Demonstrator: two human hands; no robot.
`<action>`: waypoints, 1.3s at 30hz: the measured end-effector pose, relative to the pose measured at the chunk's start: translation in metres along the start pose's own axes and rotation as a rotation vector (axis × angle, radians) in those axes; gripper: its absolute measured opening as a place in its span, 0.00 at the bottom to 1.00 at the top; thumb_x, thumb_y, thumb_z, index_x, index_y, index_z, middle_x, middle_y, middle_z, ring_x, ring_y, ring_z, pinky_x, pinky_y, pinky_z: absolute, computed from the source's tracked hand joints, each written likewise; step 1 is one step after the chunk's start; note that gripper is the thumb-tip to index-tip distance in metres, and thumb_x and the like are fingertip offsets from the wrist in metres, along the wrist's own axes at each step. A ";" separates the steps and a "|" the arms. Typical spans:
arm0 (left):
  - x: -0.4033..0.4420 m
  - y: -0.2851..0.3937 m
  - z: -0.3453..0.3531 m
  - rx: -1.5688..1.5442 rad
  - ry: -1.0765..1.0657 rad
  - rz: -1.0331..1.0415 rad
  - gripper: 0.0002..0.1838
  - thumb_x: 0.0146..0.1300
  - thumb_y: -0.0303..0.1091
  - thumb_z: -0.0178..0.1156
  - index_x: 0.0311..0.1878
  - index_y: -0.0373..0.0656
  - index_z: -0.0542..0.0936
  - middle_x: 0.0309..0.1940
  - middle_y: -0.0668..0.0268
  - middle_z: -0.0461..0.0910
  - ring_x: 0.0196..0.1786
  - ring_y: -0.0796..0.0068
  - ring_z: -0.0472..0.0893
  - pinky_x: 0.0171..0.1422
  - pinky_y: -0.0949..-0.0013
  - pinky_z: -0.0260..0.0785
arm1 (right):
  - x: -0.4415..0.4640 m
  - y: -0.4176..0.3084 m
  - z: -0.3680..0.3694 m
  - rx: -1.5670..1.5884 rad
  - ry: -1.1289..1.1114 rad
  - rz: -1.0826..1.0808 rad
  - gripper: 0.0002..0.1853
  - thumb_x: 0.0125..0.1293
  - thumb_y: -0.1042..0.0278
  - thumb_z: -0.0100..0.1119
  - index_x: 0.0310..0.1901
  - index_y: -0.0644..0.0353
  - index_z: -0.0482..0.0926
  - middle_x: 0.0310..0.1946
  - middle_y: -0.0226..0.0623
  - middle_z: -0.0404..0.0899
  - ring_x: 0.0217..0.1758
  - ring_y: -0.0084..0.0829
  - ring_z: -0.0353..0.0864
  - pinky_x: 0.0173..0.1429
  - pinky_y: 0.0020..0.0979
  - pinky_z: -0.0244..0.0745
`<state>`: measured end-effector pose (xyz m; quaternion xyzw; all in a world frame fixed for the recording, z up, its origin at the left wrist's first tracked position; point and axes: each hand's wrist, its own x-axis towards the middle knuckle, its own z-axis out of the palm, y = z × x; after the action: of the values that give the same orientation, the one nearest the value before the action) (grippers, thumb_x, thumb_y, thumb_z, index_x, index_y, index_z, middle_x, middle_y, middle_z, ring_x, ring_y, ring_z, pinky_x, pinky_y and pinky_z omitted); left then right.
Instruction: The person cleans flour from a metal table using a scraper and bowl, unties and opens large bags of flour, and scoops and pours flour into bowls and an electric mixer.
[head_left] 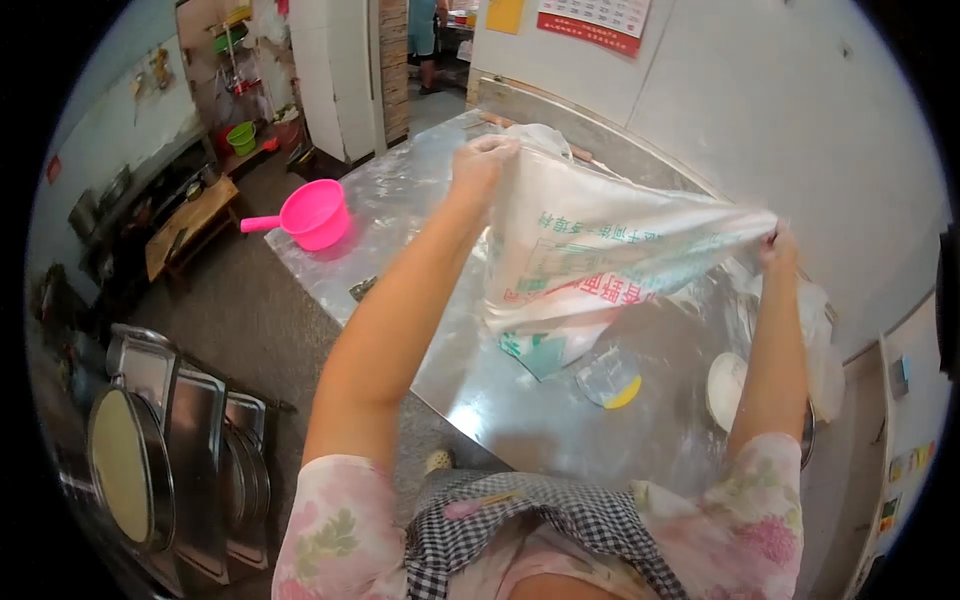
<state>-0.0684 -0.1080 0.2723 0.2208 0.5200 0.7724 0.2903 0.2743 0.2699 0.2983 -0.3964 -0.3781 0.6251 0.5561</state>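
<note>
Over the middle of the desk (pixel 640 450), a white sack (pixel 590 250) is held up and stretched between 2 hands: the fingers of the left hand (pixel 487 155) pinch its far left corner, and those of the right hand (pixel 780 245) are closed on a corner at the right. The lifting and the spreading of the upper edge look done; the lower part hangs loose, neither flat nor folded (whether its tip touches the desk, I cannot tell). The sack looks thin and creased, with green and red print.
</note>
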 end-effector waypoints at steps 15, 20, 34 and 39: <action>-0.020 -0.018 0.040 0.317 0.200 0.119 0.14 0.55 0.35 0.56 0.39 0.34 0.78 0.32 0.64 0.78 0.35 0.76 0.74 0.40 0.73 0.66 | 0.008 0.051 -0.053 -0.052 -0.229 -0.017 0.02 0.55 0.72 0.51 0.27 0.58 0.72 0.24 0.30 0.72 0.26 0.24 0.72 0.29 0.24 0.68; -0.013 -0.039 0.002 0.252 0.214 0.045 0.15 0.56 0.37 0.55 0.43 0.36 0.76 0.34 0.65 0.76 0.35 0.77 0.73 0.37 0.74 0.65 | -0.047 0.110 -0.019 -0.148 -0.115 -0.037 0.06 0.51 0.79 0.52 0.33 0.62 0.73 0.28 0.34 0.73 0.30 0.24 0.73 0.34 0.23 0.70; -0.080 -0.131 0.017 0.580 -0.309 -0.104 0.16 0.44 0.33 0.66 0.38 0.39 0.77 0.33 0.68 0.78 0.36 0.78 0.75 0.41 0.72 0.68 | -0.260 0.164 0.100 -0.622 -1.083 0.357 0.20 0.61 0.61 0.52 0.47 0.69 0.72 0.41 0.39 0.75 0.46 0.26 0.72 0.51 0.26 0.66; -0.047 -0.142 0.037 0.346 -0.138 -0.181 0.13 0.47 0.31 0.64 0.37 0.40 0.77 0.34 0.70 0.77 0.36 0.80 0.74 0.41 0.74 0.68 | -0.257 0.144 0.050 -1.282 -0.873 -0.556 0.47 0.44 0.55 0.65 0.63 0.65 0.50 0.60 0.55 0.54 0.64 0.42 0.56 0.64 0.32 0.53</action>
<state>0.0207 -0.0736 0.1516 0.2724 0.6415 0.6253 0.3511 0.1893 -0.0008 0.2059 -0.2501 -0.9281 0.2253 0.1591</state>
